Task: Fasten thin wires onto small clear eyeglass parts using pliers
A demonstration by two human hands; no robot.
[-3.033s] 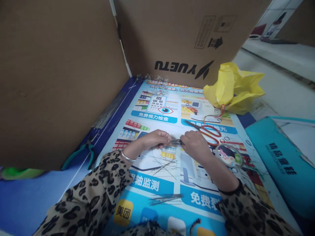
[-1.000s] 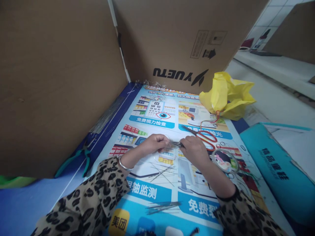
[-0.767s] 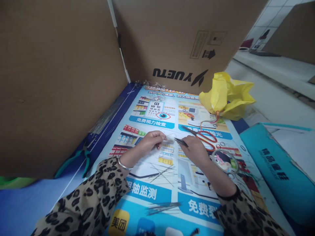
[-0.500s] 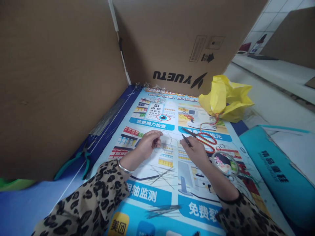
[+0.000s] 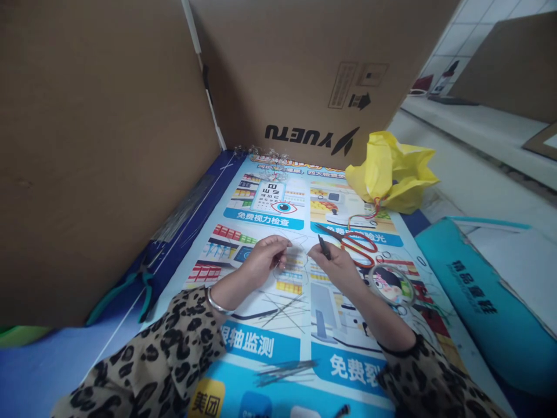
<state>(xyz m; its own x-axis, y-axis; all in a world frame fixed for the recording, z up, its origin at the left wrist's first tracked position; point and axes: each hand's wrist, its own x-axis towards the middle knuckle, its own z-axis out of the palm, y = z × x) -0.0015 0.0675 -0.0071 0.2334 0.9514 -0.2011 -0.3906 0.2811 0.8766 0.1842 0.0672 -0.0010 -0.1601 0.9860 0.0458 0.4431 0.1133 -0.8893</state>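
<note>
My left hand (image 5: 266, 259) is closed, thumb and forefinger pinching a thin bent wire (image 5: 300, 238) that curves into loose loops toward the right. Just across from it, my right hand (image 5: 336, 262) is closed around a slim black pointed tool (image 5: 324, 247), whose kind I cannot make out. The right fingertips are close to the wire's right side; whether they touch it is too fine to see. Beneath the hands, straight thin wires (image 5: 281, 310) lie crossed on the printed poster (image 5: 287, 342), and a bundle of dark wires (image 5: 285, 371) rests nearer to me.
Orange-handled scissors (image 5: 359, 247) and a roll of clear tape (image 5: 392, 284) lie right of my hands. Teal-handled pliers (image 5: 141, 284) are at left. Cardboard panels (image 5: 304, 69) stand behind and left. A yellow bag (image 5: 391, 171) and a teal box (image 5: 470, 302) occupy the right.
My right hand has shifted slightly left, closer to the left hand and the wire. The whole view has moved a little; my left hand keeps its pinch.
</note>
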